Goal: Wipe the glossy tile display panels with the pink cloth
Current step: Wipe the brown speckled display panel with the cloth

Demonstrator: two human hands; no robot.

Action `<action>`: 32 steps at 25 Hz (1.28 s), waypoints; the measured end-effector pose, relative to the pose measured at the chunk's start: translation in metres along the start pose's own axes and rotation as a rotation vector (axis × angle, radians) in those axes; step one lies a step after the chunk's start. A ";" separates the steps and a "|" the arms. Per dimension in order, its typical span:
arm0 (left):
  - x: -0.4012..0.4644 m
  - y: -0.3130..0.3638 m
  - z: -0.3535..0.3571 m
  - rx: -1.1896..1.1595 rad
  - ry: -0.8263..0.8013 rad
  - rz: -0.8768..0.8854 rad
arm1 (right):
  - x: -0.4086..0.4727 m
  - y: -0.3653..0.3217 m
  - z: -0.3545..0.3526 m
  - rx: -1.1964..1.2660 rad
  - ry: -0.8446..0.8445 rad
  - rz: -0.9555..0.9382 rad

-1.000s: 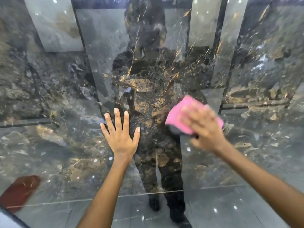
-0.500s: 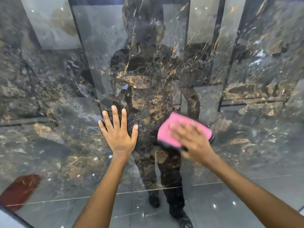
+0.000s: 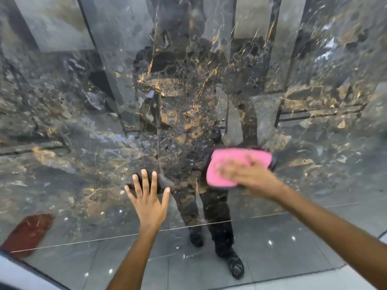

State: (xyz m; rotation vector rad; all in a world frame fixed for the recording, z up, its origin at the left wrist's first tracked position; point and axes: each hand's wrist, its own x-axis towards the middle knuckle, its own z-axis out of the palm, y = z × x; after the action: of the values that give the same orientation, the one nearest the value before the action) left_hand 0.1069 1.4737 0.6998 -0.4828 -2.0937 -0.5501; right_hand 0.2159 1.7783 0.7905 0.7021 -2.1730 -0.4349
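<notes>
Two bare forearms reach in from the near edge toward a glossy dark marble-patterned tile display panel (image 3: pixel 88 181) that fills nearly the whole view. The left hand (image 3: pixel 149 204) lies flat against the panel, fingers straight and spread, thumb out to the right, holding nothing. Just right of it and slightly farther up, the right hand (image 3: pixel 249 176) presses a folded pink cloth (image 3: pixel 228 164) against the same panel. The cloth is a bright pink, roughly rectangular pad with rounded corners, and a dark edge shows along its right and lower sides. The right hand covers the cloth's lower right part; its fingers are smeared by motion blur, so whether they lie flat on the cloth or curl around its edge cannot be told.

The panel is grey-black with gold and tan veins and pale patches, and it shines enough to mirror the scene: dark legs and shoes show near the bottom centre, and a dark torso shape higher up, its upper part lost among the veining. A thin pale line crosses the panel near the hands. At the near left a blurred reddish-brown patch (image 3: pixel 27 233) shows, its nature unclear, and a pale strip (image 3: pixel 12 275) cuts the bottom left corner. Farther up, reflected upright bands and dark bars blend into the marble pattern and are hard to separate.
</notes>
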 end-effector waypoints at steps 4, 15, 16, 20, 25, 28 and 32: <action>0.002 -0.004 0.022 0.079 0.136 0.014 | -0.010 0.024 -0.010 -0.056 0.251 0.588; 0.001 -0.007 0.034 0.053 0.250 0.057 | 0.018 -0.060 0.039 0.012 0.217 0.472; 0.001 -0.007 0.034 0.051 0.250 0.063 | 0.016 -0.080 0.056 -0.076 0.137 0.368; -0.004 -0.012 0.036 0.043 0.228 0.075 | -0.054 -0.145 0.117 -0.284 -0.536 -0.492; -0.007 -0.012 0.038 0.054 0.236 0.076 | -0.059 -0.112 0.090 -0.119 -0.118 0.135; -0.007 -0.011 0.040 0.060 0.253 0.087 | -0.043 -0.141 0.107 -0.170 -0.174 0.114; -0.009 -0.012 0.038 0.050 0.232 0.092 | -0.120 -0.146 0.135 -0.013 -0.488 -0.429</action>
State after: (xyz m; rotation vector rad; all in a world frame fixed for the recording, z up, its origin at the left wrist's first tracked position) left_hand 0.0800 1.4832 0.6704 -0.4611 -1.8507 -0.4753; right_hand 0.2242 1.7466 0.5605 1.1570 -2.4569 -0.9214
